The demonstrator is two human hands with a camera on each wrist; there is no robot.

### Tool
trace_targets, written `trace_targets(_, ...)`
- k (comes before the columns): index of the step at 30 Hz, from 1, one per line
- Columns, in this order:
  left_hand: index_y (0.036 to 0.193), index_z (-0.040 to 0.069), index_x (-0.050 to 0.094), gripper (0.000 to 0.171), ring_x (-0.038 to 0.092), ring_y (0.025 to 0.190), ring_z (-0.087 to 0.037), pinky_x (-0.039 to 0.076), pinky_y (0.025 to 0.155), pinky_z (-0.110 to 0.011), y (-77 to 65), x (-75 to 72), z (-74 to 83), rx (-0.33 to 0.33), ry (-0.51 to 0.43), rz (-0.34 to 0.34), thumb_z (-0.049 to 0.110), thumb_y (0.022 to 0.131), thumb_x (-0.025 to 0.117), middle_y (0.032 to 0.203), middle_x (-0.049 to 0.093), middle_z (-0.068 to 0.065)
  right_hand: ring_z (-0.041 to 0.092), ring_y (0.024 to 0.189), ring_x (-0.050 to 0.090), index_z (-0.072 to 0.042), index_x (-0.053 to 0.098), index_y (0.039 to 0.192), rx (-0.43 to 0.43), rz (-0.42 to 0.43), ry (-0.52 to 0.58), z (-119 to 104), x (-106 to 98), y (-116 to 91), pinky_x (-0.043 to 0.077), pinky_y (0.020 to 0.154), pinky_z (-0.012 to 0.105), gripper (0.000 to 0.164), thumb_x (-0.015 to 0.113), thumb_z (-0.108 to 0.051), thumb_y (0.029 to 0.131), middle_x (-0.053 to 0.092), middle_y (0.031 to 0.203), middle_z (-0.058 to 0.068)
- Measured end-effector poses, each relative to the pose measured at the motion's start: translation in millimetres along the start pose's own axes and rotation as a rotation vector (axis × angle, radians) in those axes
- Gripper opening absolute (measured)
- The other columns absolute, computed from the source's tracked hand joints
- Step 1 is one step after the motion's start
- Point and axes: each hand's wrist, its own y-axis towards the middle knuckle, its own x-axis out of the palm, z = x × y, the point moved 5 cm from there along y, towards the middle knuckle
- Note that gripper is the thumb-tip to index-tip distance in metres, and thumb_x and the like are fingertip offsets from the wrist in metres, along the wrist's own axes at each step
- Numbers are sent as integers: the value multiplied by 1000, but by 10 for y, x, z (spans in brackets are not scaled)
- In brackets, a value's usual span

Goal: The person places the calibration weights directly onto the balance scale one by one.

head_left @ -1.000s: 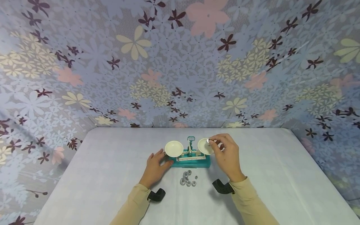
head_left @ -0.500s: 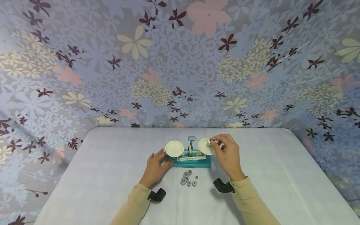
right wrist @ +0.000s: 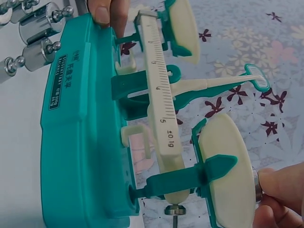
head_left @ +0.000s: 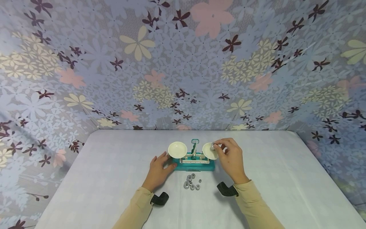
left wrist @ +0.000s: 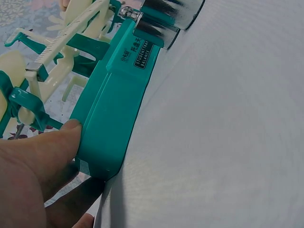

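Note:
A teal student balance (head_left: 194,166) with two cream pans stands on the table. My left hand (head_left: 158,170) grips the left end of its base, thumb (left wrist: 71,133) on one side and fingers around the other. My right hand (head_left: 232,160) pinches a small silver balance weight (head_left: 212,146) at the right pan (head_left: 209,154). In the right wrist view the pan's edge partly hides that weight (right wrist: 258,185), which appears to touch the pan's upper face. The left pan (head_left: 177,150) holds nothing. The beam (head_left: 194,161) lies nearly level.
Several knobbed metal weights (head_left: 186,184) stand in a cluster on the white tablecloth (head_left: 114,178) in front of the base. One tiny weight (head_left: 200,181) sits slightly apart on the right. A flowered wall covering (head_left: 183,79) rises behind the table.
The right pan has sunk a little and the left pan has risen, so the beam has swung from sloping to nearly level. My right hand has lowered slightly with the weight; the left stays put.

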Motion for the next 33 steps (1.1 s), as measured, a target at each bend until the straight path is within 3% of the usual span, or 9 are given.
trace_targets(14,128,7,55,52,37,132,-27,12,111,-51,5,15,-29,20,0,1,38,87,61,131,54,-10,10,70,52,-11,71,87,44,-29,-4,56,45,-24,42,55,25,5,70,-13,83,60,89,2)
trace_targets(33,128,7,56,52,37,131,-27,13,111,-52,6,13,-19,14,2,2,38,87,61,131,54,-9,9,69,54,-11,72,91,20,-8,3,79,82,-65,42,54,22,10,71,-15,82,62,89,-1)
